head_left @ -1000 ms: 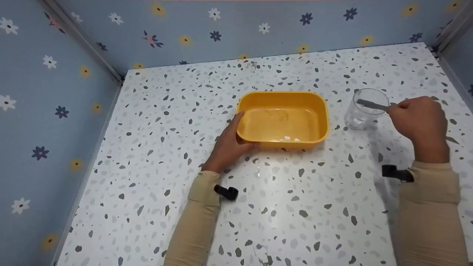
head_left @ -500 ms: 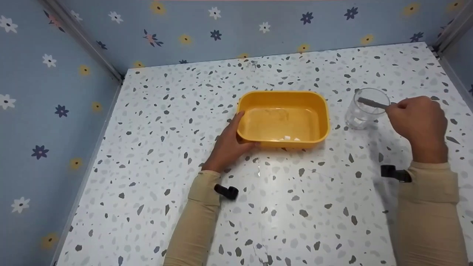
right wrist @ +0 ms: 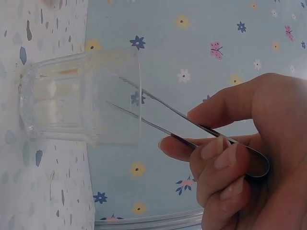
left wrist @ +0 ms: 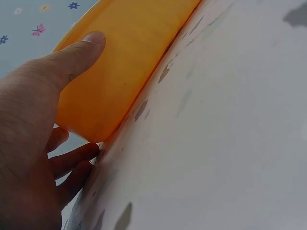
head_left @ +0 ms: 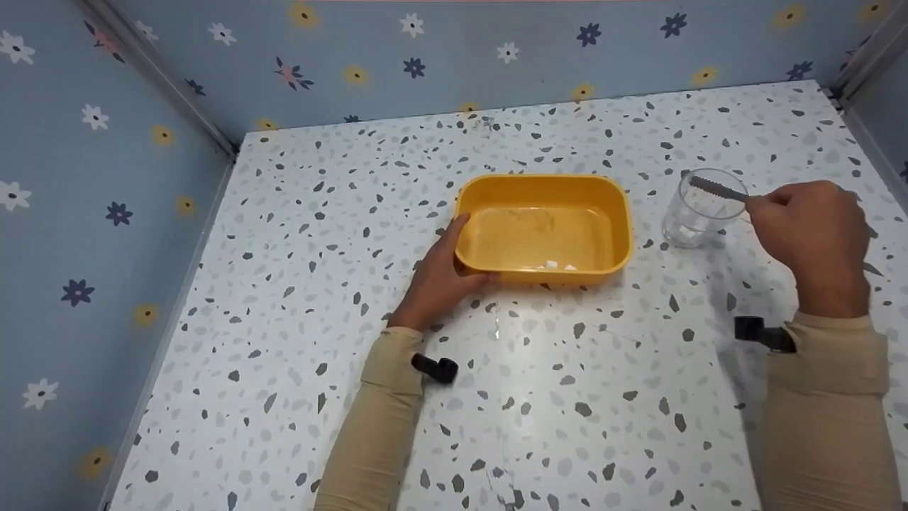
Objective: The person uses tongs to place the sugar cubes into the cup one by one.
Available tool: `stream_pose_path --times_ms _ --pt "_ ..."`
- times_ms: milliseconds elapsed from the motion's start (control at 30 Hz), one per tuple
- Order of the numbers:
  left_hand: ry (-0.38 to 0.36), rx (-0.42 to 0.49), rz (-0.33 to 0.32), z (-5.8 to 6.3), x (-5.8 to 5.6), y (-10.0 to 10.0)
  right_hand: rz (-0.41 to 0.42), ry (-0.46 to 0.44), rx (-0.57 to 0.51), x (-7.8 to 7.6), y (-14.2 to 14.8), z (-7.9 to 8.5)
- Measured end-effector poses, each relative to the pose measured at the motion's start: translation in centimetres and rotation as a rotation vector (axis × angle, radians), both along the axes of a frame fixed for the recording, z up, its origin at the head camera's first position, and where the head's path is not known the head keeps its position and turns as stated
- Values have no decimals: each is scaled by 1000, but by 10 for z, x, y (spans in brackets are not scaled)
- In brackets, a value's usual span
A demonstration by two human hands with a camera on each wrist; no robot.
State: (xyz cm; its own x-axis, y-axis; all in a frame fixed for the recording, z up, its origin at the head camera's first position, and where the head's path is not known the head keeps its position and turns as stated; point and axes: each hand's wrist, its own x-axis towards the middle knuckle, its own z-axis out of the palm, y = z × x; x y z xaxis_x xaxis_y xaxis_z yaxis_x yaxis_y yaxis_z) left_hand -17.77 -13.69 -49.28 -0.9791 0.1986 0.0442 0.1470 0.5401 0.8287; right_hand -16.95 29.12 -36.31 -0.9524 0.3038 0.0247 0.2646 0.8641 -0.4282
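Note:
My left hand (head_left: 438, 280) grips the near-left corner of a yellow plastic tub (head_left: 543, 238), thumb along its front wall and fingers around the side. Small white pieces (head_left: 552, 265) lie at the tub's near edge inside. My right hand (head_left: 809, 231) pinches metal tweezers (right wrist: 163, 103) between thumb and fingers. Their serrated tips are apart and reach into the mouth of a clear glass (head_left: 699, 209), with nothing between them. In the right wrist view, whitish pieces (right wrist: 52, 88) show low in the glass, blurred through its wall.
A white speckled tabletop (head_left: 284, 369) carries both containers, the glass standing to the right of the tub. Blue flowered panels (head_left: 454, 57) close off the back and left side. Black wrist mounts (head_left: 443, 369) stick out from the sleeves.
My right hand has shifted slightly up and to the right, and the tweezers' tips have risen a little within the glass. My left hand and the tub have stayed in place.

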Motion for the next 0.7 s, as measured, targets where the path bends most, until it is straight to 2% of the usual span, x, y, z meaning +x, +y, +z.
stream_pose_path --times_ms 467,700 --pt "-24 31 6 1 0 2 -6 64 -11 7 -12 10" --pt "-32 33 8 1 0 1 50 86 -56 9 -22 11"
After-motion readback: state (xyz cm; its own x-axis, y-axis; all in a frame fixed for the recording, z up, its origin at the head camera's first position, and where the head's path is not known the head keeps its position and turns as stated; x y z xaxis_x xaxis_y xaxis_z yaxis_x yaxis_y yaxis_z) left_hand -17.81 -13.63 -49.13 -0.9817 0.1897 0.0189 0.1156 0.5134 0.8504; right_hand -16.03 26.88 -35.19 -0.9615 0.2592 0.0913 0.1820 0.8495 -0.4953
